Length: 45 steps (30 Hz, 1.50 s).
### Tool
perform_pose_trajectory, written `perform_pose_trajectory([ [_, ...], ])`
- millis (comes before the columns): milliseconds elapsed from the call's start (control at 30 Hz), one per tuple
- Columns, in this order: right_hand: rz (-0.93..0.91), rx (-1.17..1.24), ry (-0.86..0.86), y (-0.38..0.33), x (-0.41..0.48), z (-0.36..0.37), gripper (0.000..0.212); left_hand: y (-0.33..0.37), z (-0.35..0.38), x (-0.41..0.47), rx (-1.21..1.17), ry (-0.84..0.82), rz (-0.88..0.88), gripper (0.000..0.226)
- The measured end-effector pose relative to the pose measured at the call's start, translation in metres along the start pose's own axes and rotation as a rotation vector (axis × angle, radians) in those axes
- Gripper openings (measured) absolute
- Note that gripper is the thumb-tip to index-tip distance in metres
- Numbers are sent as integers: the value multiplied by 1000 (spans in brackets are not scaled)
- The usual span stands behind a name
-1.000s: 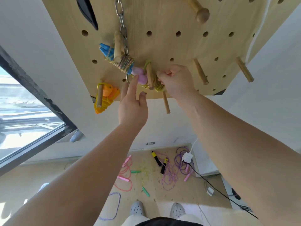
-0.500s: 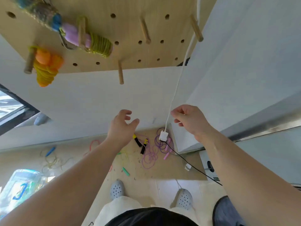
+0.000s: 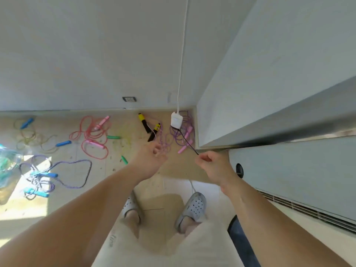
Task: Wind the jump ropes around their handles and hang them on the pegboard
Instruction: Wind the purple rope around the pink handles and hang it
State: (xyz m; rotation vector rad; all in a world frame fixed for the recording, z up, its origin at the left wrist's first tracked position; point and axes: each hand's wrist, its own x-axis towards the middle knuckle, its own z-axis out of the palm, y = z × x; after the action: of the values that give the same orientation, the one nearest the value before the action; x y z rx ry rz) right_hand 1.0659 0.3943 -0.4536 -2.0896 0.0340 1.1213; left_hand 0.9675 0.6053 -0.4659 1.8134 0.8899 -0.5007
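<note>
Several unwound jump ropes lie on the floor below me. A pink rope (image 3: 92, 135) sits left of centre, and a black-and-yellow-handled rope (image 3: 146, 124) lies by the wall. A purple rope with pink handles (image 3: 183, 132) fills the corner. A braided purple rope with light-blue handles (image 3: 46, 175) lies at the left. A thin yellow rope with green handles (image 3: 113, 137) is spread out between them. My left hand (image 3: 152, 160) and my right hand (image 3: 212, 166) hang loosely curled above the floor and hold nothing. The pegboard is out of view.
A white adapter (image 3: 176, 120) hangs on a white cord in the corner, and a black cable runs from it behind my right hand. A grey cabinet (image 3: 269, 74) and a floor vent (image 3: 308, 209) stand to the right. My feet in grey clogs (image 3: 194, 206) are below. A plastic bag (image 3: 7, 162) lies far left.
Both hands have left the wound rope on the pegboard and come down empty. My view has swung from the pegboard down to the floor.
</note>
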Motion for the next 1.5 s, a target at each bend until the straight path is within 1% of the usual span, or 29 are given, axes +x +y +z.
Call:
perform_pose_trajectory([
  [67,38,3,-23,38,32,25,19,-26,22,34,40,-40,8,32],
  [233,140,6,-64,131,144,84,35,-103,84,144,226,-116,57,41],
  [333,193,38,-32,178,214,115,41,-148,122,208,309,-139,58,40],
  [600,218,13,43,275,374,163,64,-229,189,356,688,-194,198,55],
  [667,209,-2,47,290,404,168,64,-241,201,384,753,-207,242,56],
  [700,198,3,52,296,416,169,58,-246,208,396,784,-214,259,55],
  [800,156,12,55,310,446,177,32,-253,226,429,910,-254,321,57],
  [867,119,18,64,320,460,182,26,-253,240,448,978,-290,370,55],
  [933,84,28,69,331,469,185,29,-249,251,462,1027,-333,400,53],
  [1000,58,4,76,339,476,184,36,-244,263,472,1095,-365,428,54],
  [1100,25,-59,138,337,481,179,47,-246,275,483,1257,-417,457,73],
  [1167,37,-109,132,332,485,176,40,-252,277,488,1321,-429,473,85],
  [1200,44,-125,122,328,487,174,39,-255,276,490,1332,-418,499,87],
  [1267,38,-145,132,323,492,173,41,-261,272,494,1344,-385,547,85],
  [1333,17,-190,151,321,496,175,44,-267,266,497,1374,-376,539,81],
  [1433,23,-274,129,317,499,181,58,-273,257,496,1422,-319,528,74],
  [1500,33,-340,135,314,500,185,66,-275,256,495,1436,-265,535,75],
])
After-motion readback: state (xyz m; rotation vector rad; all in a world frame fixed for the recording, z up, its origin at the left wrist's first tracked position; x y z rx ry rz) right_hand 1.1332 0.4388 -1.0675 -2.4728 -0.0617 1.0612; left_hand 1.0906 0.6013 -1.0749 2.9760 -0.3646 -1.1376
